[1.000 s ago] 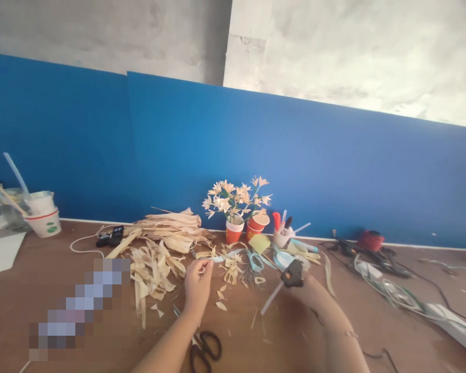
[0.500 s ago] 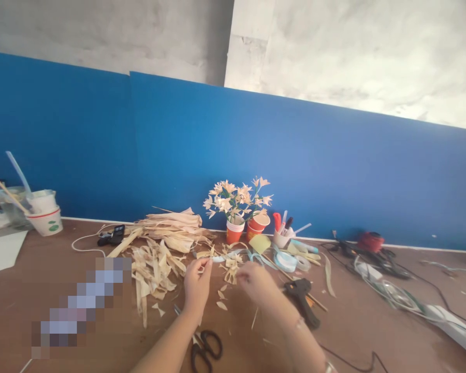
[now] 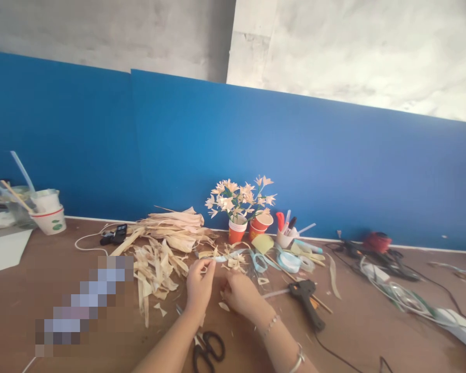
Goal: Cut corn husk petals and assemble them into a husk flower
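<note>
My left hand (image 3: 200,286) is closed in a pinch over the desk. A small pale piece of husk (image 3: 215,253) sticks up from its fingertips. Close by on the right, my right hand (image 3: 241,294) has its fingers curled together, and whatever they may hold is hidden. A pale cut petal (image 3: 224,306) lies just below that hand. Beyond both hands is a small heap of husk petals (image 3: 235,261). Black-handled scissors (image 3: 208,349) lie near my left forearm, with their blades partly under it. To the right rests a black glue gun (image 3: 306,303) with a pale stick.
Dried husks (image 3: 174,228) and cut husk strips (image 3: 159,267) spread at left. Husk flowers (image 3: 233,197) stand in a red paper cup (image 3: 236,232) against the blue partition (image 3: 295,155). Blue ribbon (image 3: 289,261) lies behind the glue gun. Cables (image 3: 402,295) and a power strip (image 3: 460,329) occupy the right.
My right hand has moved left and slightly down, nearer my left hand. More of the glue gun now shows. My left hand stays nearly in place, still pinched.
</note>
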Demonstrator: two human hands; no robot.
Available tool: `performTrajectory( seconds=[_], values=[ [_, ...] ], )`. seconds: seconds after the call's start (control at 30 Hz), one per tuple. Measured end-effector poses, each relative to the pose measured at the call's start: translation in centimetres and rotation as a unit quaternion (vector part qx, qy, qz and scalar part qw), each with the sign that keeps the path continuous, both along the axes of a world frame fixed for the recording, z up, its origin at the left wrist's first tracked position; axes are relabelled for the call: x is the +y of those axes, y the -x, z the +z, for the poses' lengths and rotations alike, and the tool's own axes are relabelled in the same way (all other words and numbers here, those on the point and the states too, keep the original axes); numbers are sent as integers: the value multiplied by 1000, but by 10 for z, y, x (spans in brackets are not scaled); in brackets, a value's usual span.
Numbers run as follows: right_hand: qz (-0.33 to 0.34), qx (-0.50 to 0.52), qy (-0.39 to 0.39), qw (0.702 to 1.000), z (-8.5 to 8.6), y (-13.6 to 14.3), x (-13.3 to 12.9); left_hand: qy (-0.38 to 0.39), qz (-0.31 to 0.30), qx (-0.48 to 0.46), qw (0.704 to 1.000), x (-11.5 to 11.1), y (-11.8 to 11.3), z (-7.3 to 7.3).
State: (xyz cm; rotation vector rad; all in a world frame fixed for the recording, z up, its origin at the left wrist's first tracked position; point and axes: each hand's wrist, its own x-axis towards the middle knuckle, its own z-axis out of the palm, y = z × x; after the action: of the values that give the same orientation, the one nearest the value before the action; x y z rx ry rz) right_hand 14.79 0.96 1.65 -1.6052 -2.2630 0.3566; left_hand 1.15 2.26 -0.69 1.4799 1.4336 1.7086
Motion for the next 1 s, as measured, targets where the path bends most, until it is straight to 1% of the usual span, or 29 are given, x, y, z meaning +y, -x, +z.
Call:
performTrajectory(
  seconds=[0.03,0.1,0.13,0.2,0.23,0.3,0.37,0.43,0.6,0.77,1.0],
  values=[
    [-10,32,-12,999,-1,0,0,4,-11,-5,1000,0,0,0],
    [-34,137,-28,990,-1,-2,2,16,-42,-15,999,0,-1,1],
    [-41,202,-30,978,-1,-4,4,24,-60,-21,998,-1,-2,2],
    [-48,327,-24,943,-1,-7,6,41,-93,-30,994,-2,-2,3],
    [-48,376,-23,925,-1,-8,8,47,-107,-33,993,-2,-3,4],
    [-50,437,-37,897,-1,-9,9,53,-127,-35,990,-3,-3,5],
    [-55,458,-62,885,-1,-10,10,56,-136,-30,989,-4,-4,6],
    [-57,461,-79,882,-1,-10,10,53,-141,-20,988,-4,-5,7],
    [-58,470,-90,876,-2,-8,10,35,-147,4,989,-6,-8,8],
    [-66,466,-105,876,-4,-7,10,42,-151,18,987,-5,-8,6],
    [-69,457,-122,878,-1,-6,8,47,-157,12,986,-5,-8,5]
  ],
)
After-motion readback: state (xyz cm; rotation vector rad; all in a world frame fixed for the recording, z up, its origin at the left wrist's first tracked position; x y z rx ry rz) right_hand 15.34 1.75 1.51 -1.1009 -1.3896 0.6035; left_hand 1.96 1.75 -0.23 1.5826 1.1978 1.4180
